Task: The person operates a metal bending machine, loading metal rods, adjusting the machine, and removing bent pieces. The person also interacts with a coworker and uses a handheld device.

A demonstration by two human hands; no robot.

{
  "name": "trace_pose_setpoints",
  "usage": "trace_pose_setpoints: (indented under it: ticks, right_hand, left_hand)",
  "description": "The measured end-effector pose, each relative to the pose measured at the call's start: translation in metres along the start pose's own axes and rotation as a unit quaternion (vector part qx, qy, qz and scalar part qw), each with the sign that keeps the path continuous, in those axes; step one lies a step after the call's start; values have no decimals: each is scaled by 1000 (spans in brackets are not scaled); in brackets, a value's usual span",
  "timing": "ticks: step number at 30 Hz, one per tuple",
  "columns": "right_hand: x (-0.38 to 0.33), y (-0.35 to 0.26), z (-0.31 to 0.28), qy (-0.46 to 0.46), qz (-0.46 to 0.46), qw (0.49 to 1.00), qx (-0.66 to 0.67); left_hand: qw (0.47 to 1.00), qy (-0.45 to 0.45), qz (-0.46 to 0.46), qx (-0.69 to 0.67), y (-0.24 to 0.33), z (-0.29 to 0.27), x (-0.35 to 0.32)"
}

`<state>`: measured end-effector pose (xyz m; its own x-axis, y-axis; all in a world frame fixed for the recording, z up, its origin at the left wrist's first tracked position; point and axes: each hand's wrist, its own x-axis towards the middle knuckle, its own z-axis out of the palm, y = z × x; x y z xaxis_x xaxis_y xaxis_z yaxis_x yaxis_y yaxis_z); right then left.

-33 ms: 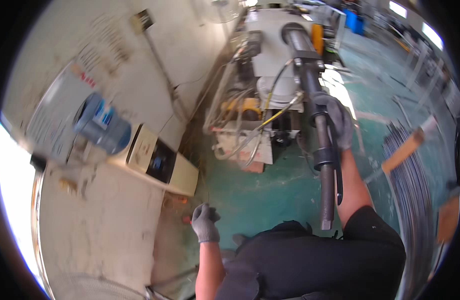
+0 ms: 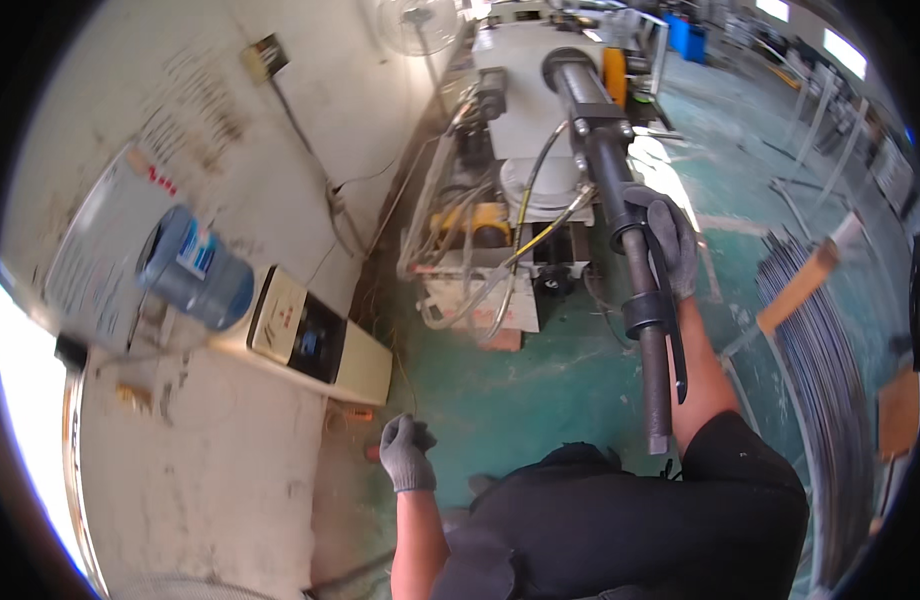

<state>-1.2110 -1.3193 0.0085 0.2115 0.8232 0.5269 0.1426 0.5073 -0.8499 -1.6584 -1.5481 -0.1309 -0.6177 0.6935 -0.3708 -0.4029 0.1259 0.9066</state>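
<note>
A long dark hydraulic cylinder (image 2: 608,160) runs from a pale machine (image 2: 520,125) toward my body, with a bare steel rod (image 2: 656,390) sticking out of its near end. Around the cylinder's near end, close to a black collar, my grey-gloved right hand (image 2: 670,235) is closed from the right side. A thin black bar (image 2: 672,340) lies along the rod just below that hand; where it is fixed is hidden. My gloved left hand (image 2: 407,453) hangs low at my left side, fingers loosely curled. No object shows in it, and it is apart from the machine.
Hoses (image 2: 530,240) hang at the machine's near end. On the left stands a water dispenser (image 2: 325,340) with a blue bottle (image 2: 198,268) against the wall. At right, a bundle of long metal rods (image 2: 815,360) lies under a wooden board (image 2: 810,285). A fan (image 2: 420,20) stands farther back.
The view has shifted slightly, so the machine and far items sit a little more to the left. My right hand keeps its place on the cylinder; the left stays low and curled.
</note>
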Motion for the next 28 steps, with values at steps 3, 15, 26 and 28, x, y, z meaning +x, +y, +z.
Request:
trace_pose_setpoints:
  ticks: [3, 15, 26, 28]
  right_hand:
    - [-31, 72, -1, 212, 10, 970, -122]
    - [-126, 69, 366, -24, 300, 938, -173]
    - [116, -43, 800, -283, -69, 955, -63]
    - [137, -87, 876, -312, -156, 936, -42]
  left_hand:
    - [998, -58, -17, 6, 44, -17, 75]
    - [994, -62, -36, -87, 141, -101, 315]
    - [981, 115, 87, -133, 343, -173, 467]
    - [966, 162, 122, -158, 361, -199, 461]
